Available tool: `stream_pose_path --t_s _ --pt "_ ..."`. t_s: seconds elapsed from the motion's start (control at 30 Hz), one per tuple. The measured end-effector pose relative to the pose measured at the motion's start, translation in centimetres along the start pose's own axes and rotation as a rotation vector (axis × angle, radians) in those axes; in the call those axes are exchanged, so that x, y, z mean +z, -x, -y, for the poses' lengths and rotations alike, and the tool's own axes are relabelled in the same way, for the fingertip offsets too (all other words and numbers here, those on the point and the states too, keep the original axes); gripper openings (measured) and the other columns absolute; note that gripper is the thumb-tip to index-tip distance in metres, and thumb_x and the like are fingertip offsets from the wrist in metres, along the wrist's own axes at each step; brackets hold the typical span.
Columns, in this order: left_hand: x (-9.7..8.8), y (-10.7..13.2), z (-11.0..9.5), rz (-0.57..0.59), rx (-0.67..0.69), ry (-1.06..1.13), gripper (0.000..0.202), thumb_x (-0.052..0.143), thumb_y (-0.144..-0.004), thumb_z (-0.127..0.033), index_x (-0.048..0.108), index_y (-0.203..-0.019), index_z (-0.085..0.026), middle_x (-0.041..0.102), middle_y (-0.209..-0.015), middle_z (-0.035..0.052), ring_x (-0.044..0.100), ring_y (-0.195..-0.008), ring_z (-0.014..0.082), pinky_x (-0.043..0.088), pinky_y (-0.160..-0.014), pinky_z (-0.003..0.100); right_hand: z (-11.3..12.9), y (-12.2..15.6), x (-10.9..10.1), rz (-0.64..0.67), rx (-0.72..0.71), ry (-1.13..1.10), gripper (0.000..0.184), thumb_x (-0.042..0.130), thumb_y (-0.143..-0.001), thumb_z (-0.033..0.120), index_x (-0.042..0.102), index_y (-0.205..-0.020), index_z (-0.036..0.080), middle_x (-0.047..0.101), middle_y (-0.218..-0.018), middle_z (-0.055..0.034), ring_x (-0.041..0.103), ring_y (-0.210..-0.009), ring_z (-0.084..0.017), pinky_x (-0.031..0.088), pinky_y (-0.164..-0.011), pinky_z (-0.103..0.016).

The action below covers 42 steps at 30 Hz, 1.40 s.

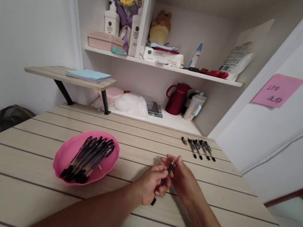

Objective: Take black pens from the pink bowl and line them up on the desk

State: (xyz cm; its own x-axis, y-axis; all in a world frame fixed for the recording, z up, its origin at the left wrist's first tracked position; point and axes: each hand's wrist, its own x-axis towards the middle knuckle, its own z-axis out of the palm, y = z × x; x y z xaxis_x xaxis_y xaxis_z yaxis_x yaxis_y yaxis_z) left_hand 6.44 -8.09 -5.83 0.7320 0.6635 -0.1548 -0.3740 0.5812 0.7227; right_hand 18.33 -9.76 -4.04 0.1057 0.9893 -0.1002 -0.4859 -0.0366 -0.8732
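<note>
From the head view, both hands meet over the middle of the worktop (38, 187); the left hand (152, 184) is clamped round the lower barrel of a black pen (163, 182), the right hand (184, 178) pinches its upper end; the pen stands slightly tilted between them; a pink bowl (62, 154) of pens (87, 159) sits just left, a row of pens (199, 148) lies near the far right edge; judged from this, a steady lower grip and a straight pull along the barrel suit best.

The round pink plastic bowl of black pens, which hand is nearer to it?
Left. The left hand is just right of the round pink plastic bowl; the right hand lies farther right, beyond it.
</note>
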Motion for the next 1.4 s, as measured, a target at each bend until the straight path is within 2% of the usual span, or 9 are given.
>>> stream_pose_path --t_s 0.13,0.27,0.47,0.67,0.83,0.97,1.13,1.3,1.4 --pt "-0.1 0.0 0.0 0.014 -0.015 -0.011 0.019 0.059 -0.071 -0.032 0.049 -0.08 -0.017 0.049 -0.054 -0.0037 0.027 -0.033 0.0012 0.008 -0.037 0.017 -0.1 -0.1 -0.1 -0.041 -0.063 0.059 0.024 0.073 -0.062 0.037 0.062 -0.065 0.015 0.063 -0.066 -0.0022 0.045 -0.043 -0.007 0.038 -0.04 -0.021" --pt "-0.1 0.0 0.0 0.012 -0.004 -0.009 0.017 0.056 -0.073 -0.031 0.049 -0.081 -0.017 0.049 -0.054 -0.0037 0.028 -0.033 0.0013 0.009 -0.037 0.017 0.1 0.0 0.0 -0.025 -0.056 -0.006 0.03 0.072 -0.062 0.04 0.064 -0.078 0.016 0.066 -0.082 -0.0059 0.054 -0.054 -0.01 0.046 -0.051 -0.024" --pt "-0.1 -0.1 0.0 0.015 0.014 -0.034 0.017 0.056 -0.073 -0.031 0.048 -0.081 -0.018 0.049 -0.054 -0.004 0.028 -0.032 0.002 0.009 -0.036 0.018 -0.2 0.1 0.0 -0.018 -0.036 0.082 0.029 0.071 -0.063 0.042 0.062 -0.067 0.015 0.055 -0.051 0.0026 0.045 -0.035 -0.008 0.037 -0.036 -0.021" --pt "-0.1 0.1 0.1 0.043 -0.022 -0.012 0.02 0.058 -0.072 -0.033 0.049 -0.08 -0.017 0.05 -0.054 -0.0036 0.026 -0.032 0.0009 0.008 -0.037 0.017 0.5 -0.4 -0.6 -0.02 -0.122 -0.087 0.024 0.072 -0.063 0.037 0.066 -0.079 0.019 0.066 -0.08 -0.0047 0.062 -0.076 -0.017 0.05 -0.068 -0.03" --pt "-0.1 0.2 0.1 0.039 -0.008 -0.009 0.018 0.056 -0.072 -0.031 0.051 -0.082 -0.016 0.051 -0.055 -0.0025 0.031 -0.034 0.0022 0.012 -0.038 0.018 1.5 -1.8 -3.3 -0.189 -0.268 -0.09 0.028 0.074 -0.061 0.031 0.065 -0.086 0.022 0.063 -0.071 0.0006 0.061 -0.067 -0.012 0.052 -0.061 -0.024" --pt "-0.1 0.2 0.1 0.024 -0.004 -0.008 0.019 0.057 -0.072 -0.031 0.051 -0.082 -0.016 0.051 -0.056 -0.0028 0.031 -0.034 0.002 0.013 -0.038 0.019 2.4 -4.1 -7.3 -0.462 -0.303 0.17 0.03 0.078 -0.053 0.031 0.063 -0.075 0.017 0.06 -0.06 0.0015 0.058 -0.053 -0.01 0.048 -0.046 -0.019" --pt "-0.2 0.0 0.2 0.017 -0.005 0.001 0.018 0.055 -0.072 -0.031 0.051 -0.082 -0.016 0.051 -0.057 -0.0026 0.032 -0.034 0.0025 0.013 -0.039 0.019 4.0 -7.5 -11.3 -0.633 -0.33 0.674 0.026 0.072 -0.056 0.035 0.06 -0.068 0.015 0.061 -0.057 -0.0014 0.059 -0.053 -0.015 0.052 -0.051 -0.028" --pt "-0.3 -0.2 0.2 0.008 -0.021 0.007 0.017 0.054 -0.073 -0.03 0.051 -0.081 -0.016 0.052 -0.056 -0.0023 0.032 -0.033 0.003 0.014 -0.038 0.02 5.2 -10.3 -11.6 -0.611 -0.247 1.133 0.007 0.063 -0.062 0.023 0.065 -0.063 0.017 0.061 -0.052 -0.0039 0.061 -0.062 -0.02 0.048 -0.061 -0.033" --pt "-0.3 -0.2 0.3 0.012 -0.02 0.015 0.02 0.056 -0.072 -0.033 0.051 -0.081 -0.016 0.052 -0.056 -0.0025 0.032 -0.033 0.0027 0.013 -0.039 0.02 5.5 -11.7 -10.9 -0.585 -0.2 1.428 0.005 0.062 -0.062 0.021 0.066 -0.062 0.018 0.066 -0.065 -0.008 0.061 -0.08 -0.025 0.044 -0.071 -0.034"
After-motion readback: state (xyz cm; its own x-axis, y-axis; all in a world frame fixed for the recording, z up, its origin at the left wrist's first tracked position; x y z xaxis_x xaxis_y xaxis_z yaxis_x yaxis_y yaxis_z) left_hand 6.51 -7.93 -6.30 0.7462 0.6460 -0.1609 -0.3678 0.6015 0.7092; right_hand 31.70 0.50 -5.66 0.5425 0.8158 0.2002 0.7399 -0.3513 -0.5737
